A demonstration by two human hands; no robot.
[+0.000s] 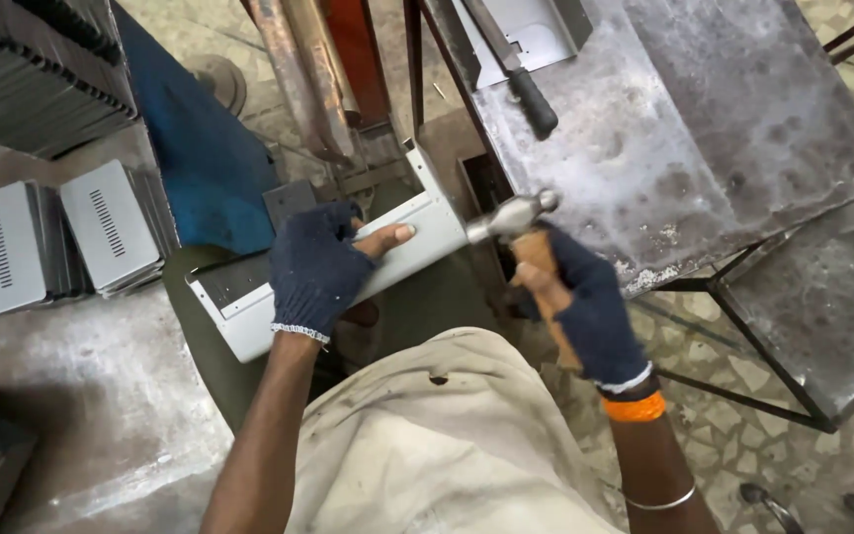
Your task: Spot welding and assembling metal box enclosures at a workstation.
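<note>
- Left hand, in a dark fingerless glove: clamped over a pale grey bent sheet-metal panel, thumb laid flat along the top face.
- Right hand, in a matching glove with an orange band at the wrist: clenched round the wooden handle of a ball-peen hammer.
- Hammer head: steel, resting at the panel's right end, just beside the near corner of the workbench (contact with the panel not clearly resolved).
- Panel position: held slantwise above the lap, lower end left, upper end right, one upturned flange at the far end.
- Count, hands: two, both gloved. Count, hammers: one. Count, panels in hand: one.
- Count, slotted grey covers: two stacks standing on the floor at left, each top face bearing one column of vent slots.
- Further stack of dark metal sheets: one, upper left corner, edges on show.
- Steel workbench: one, top worn and pitted, carried on a thin black frame.
- On the bench: one black-handled tool and one folded grey metal part (partly cut off by the top edge).
- Floor: bare concrete at left, patterned stone chips at right.
- Obstructions: blue panel and rusty bars standing behind the held panel.
</note>
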